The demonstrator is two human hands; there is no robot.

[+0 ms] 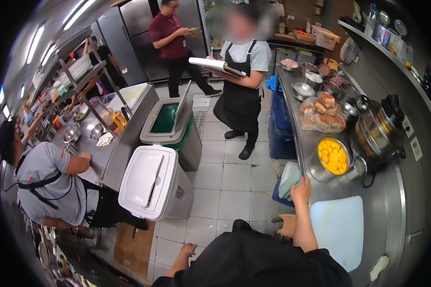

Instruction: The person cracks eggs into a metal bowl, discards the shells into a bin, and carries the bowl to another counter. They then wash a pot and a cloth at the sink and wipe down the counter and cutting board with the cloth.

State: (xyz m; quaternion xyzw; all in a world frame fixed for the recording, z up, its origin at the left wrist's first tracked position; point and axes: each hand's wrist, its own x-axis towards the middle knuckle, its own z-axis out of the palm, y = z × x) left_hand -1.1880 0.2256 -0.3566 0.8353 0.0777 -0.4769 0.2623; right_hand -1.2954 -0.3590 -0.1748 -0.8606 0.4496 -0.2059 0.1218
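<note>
Beside the steel counter's front edge, my right hand (300, 189) is closed on a green cloth (289, 183), which hangs over a blue bin. My left hand (188, 249) hangs low over the tiled floor, its fingers curled; whether it holds anything is too small to tell. Near my right hand, a steel pot (326, 161) of egg yolks stands on the counter (303, 165). A white cutting board (337, 232) lies on the counter to the right of my right forearm.
A person (242, 91) in a black apron stands ahead with a clipboard. Another person in a red shirt (170, 43) stands behind. Lidded bins (143, 184) stand left, beside a person in grey (48, 186). Bagged bread (321, 115), metal bowls and stacked pots line the right counter.
</note>
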